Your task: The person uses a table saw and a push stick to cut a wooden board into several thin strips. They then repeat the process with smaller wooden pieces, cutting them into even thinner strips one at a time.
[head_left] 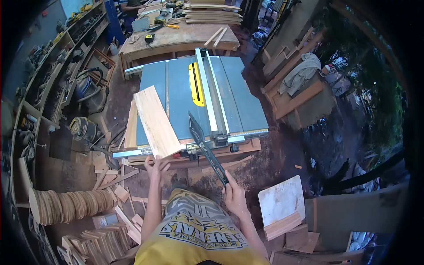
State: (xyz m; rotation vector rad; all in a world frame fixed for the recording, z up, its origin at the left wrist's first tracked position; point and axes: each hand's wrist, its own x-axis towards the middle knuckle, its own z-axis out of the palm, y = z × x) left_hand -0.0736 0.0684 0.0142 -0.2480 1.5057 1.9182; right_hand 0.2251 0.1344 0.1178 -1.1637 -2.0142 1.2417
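Observation:
A pale wooden board (157, 121) lies slanted on the left side of the blue-grey table saw (179, 81), its near end reaching over the front edge. Just below that end is my left hand (155, 170), fingers spread and slightly bent, fingertips right at the board's corner. My right hand (234, 196) is closed around the handle of a long black push stick (207, 152), which points up and left over the saw's front edge. Behind its tip is the yellow insert (195, 86) with the blade slot, beside the metal rip fence (207, 88).
A workbench (181, 39) with tools and stacked boards stands behind the saw. Shelves (53, 70) line the left wall, with a shop vacuum (84, 128) nearby. Round wooden discs (70, 205) and offcuts (99, 243) lie low left; a white panel (280, 198) leans low right.

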